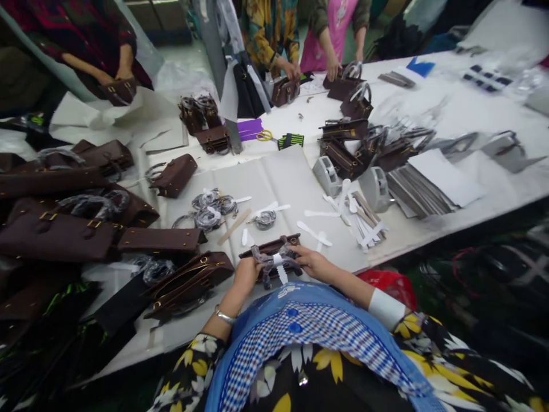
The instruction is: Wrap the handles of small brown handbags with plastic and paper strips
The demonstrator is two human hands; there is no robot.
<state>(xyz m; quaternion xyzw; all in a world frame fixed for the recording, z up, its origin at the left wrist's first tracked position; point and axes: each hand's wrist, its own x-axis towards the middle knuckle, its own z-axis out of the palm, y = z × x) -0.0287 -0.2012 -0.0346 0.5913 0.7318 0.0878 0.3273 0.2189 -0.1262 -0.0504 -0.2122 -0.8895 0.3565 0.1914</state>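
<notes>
A small brown handbag (269, 247) stands at the table's near edge, right in front of my apron. Its handles are wrapped in clear plastic, and a white paper strip (279, 268) hangs over them. My left hand (247, 271) grips the bag's left end, fingers bent around it. On the right end, my right hand (312, 262) is closed with its fingertips at the handle and rim. Just beyond the bag lie a plastic-wrapped coiled strap (264, 219) and several white strips (318, 233). A bundle of coiled straps (210, 207) rests farther left.
Brown handbags (55, 229) are piled at the left, and more bags (351, 143) stand at the back right. Tape dispensers (377, 189) and a stack of grey sheets (422, 189) lie right. Yellow scissors (265, 135) lie mid-table. Co-workers' hands (291, 70) handle bags across the table.
</notes>
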